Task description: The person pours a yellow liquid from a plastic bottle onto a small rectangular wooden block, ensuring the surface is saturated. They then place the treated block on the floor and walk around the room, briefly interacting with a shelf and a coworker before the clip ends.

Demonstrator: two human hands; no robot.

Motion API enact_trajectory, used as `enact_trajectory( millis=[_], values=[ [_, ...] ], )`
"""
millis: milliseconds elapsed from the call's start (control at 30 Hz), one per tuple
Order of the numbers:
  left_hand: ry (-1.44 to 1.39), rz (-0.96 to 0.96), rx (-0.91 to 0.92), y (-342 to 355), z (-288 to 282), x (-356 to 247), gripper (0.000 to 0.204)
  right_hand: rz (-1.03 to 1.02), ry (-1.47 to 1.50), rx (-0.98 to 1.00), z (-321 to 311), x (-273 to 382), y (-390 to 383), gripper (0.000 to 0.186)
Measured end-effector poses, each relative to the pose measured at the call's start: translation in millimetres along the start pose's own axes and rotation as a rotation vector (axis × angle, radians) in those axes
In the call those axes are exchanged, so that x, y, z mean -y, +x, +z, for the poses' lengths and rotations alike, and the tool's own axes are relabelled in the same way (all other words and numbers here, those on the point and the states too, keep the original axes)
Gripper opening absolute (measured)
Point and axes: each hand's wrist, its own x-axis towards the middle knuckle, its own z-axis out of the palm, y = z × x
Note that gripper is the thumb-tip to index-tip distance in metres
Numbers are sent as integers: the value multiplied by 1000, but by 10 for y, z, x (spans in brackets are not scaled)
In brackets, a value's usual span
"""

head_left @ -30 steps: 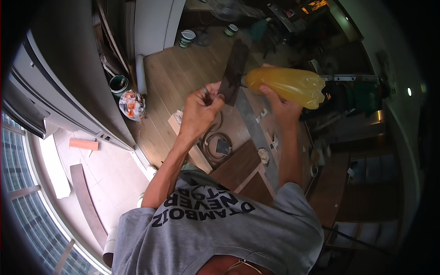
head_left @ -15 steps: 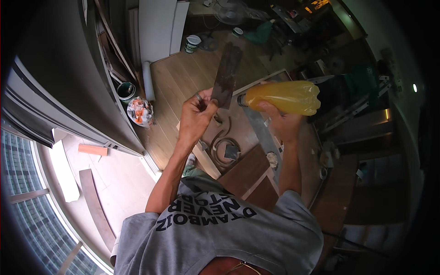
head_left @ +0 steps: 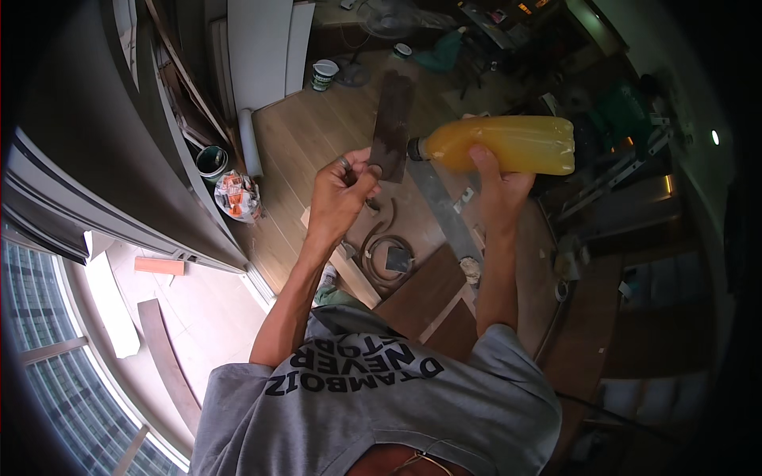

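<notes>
Pinched at its lower end by my left hand (head_left: 343, 190) is a flat dark brown strip (head_left: 391, 119), held up with its far end pointing away from me. The strip's upper part looks darker and blotchy. My right hand (head_left: 502, 182) grips a plastic bottle (head_left: 508, 143) of cloudy yellow liquid, lying on its side in the air. Its dark-capped neck points left and comes close to the strip's edge; whether they touch I cannot tell. The fingers behind the bottle are mostly hidden.
Below my hands lie a coiled brown strip (head_left: 369, 258), a small dark square (head_left: 399, 259) and a brown board (head_left: 421, 289). Left on the wooden floor stand a bucket (head_left: 213, 161), a white-and-orange bag (head_left: 237, 197) and a white roll (head_left: 250, 143). A ladder (head_left: 611, 178) is at right.
The bottle has swung more level, its base rising and shifting right, and its neck now sits nearer the strip. The left hand with the strip has barely moved.
</notes>
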Motion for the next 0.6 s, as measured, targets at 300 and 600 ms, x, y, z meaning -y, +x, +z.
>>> enact_trajectory(
  millis=[300,600],
  values=[
    [-37,26,11,-100,164,-17,26,167,194,-145,-211,-216,-42,31],
    [-19,66,35,-126,270,-39,27,-114,-180,-55,-26,63,28,19]
  ],
)
